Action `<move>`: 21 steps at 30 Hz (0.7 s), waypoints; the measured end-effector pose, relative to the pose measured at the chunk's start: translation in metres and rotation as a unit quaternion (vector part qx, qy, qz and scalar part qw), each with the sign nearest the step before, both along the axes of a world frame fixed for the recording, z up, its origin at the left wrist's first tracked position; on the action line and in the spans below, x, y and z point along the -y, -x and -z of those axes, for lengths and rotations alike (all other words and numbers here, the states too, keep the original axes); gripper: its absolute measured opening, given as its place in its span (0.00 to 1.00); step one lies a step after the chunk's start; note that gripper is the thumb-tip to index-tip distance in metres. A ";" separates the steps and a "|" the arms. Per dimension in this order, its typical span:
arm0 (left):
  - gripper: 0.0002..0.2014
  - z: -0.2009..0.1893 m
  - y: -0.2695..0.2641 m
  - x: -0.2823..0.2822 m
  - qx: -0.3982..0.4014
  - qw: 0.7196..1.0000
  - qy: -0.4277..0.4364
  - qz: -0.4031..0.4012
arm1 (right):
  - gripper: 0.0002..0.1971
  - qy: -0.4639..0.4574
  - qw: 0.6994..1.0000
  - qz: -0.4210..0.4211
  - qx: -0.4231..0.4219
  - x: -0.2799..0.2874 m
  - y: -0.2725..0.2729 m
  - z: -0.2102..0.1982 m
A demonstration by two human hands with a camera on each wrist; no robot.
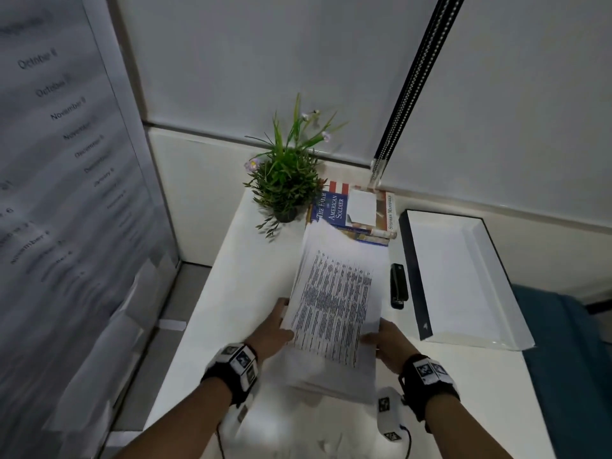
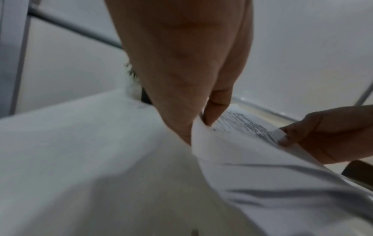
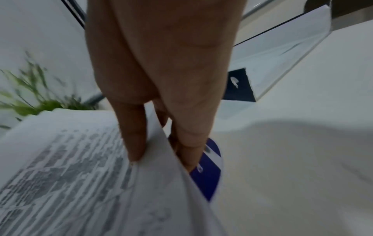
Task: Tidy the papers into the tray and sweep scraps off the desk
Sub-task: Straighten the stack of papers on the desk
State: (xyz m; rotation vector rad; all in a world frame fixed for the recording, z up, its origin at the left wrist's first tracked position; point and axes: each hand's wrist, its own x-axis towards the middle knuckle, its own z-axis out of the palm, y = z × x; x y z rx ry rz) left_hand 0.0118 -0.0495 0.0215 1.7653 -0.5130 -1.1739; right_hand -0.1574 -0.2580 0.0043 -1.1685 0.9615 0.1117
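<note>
- Left hand (image 1: pixel 271 329) pinches the paper stack (image 1: pixel 334 299) at its left edge, thumb on top.
- Right hand (image 1: pixel 390 342) pinches the right edge.
- Stack is lifted above the worktop (image 1: pixel 231 293), left of the tray (image 1: pixel 496 339).

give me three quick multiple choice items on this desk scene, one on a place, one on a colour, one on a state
1. Where is the stapler?
A. between papers and tray
B. inside the tray
C. on the books

2. What colour is the stapler?
A. red
B. black
C. yellow

3. How are the papers held?
A. left hand only
B. lying untouched
C. both hands

Key: 1 A, it lies on the desk left of the tray. 2 B, it looks black. 3 C, the left hand and right hand pinch the edges.
</note>
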 end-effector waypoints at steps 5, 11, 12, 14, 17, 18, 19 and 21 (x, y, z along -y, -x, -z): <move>0.25 -0.036 0.011 -0.014 0.025 0.996 0.070 -0.056 | 0.20 0.037 0.990 -0.014 0.134 0.022 -0.009 -0.062; 0.40 -0.082 -0.005 0.010 0.092 0.976 0.103 -0.171 | 0.08 0.346 0.918 -0.037 0.191 0.000 -0.033 -0.128; 0.36 -0.095 -0.007 0.016 0.089 0.962 0.131 -0.222 | 0.06 0.383 0.901 -0.039 0.201 -0.007 -0.035 -0.134; 0.27 -0.120 -0.002 0.029 0.117 0.930 0.193 -0.292 | 0.07 0.424 0.880 -0.019 0.214 -0.019 -0.035 -0.138; 0.27 -0.135 0.017 0.034 0.183 0.901 0.235 -0.317 | 0.13 0.403 0.887 0.041 0.223 -0.030 -0.032 -0.135; 0.29 -0.134 0.023 0.031 0.192 0.897 0.244 -0.314 | 0.14 0.386 0.891 0.052 0.233 -0.032 -0.029 -0.133; 0.31 -0.127 0.025 0.027 0.193 0.897 0.246 -0.313 | 0.14 0.365 0.896 0.063 0.244 -0.034 -0.026 -0.129; 0.30 -0.115 0.028 0.021 0.188 0.900 0.246 -0.307 | 0.16 0.321 0.907 0.087 0.258 -0.038 -0.022 -0.123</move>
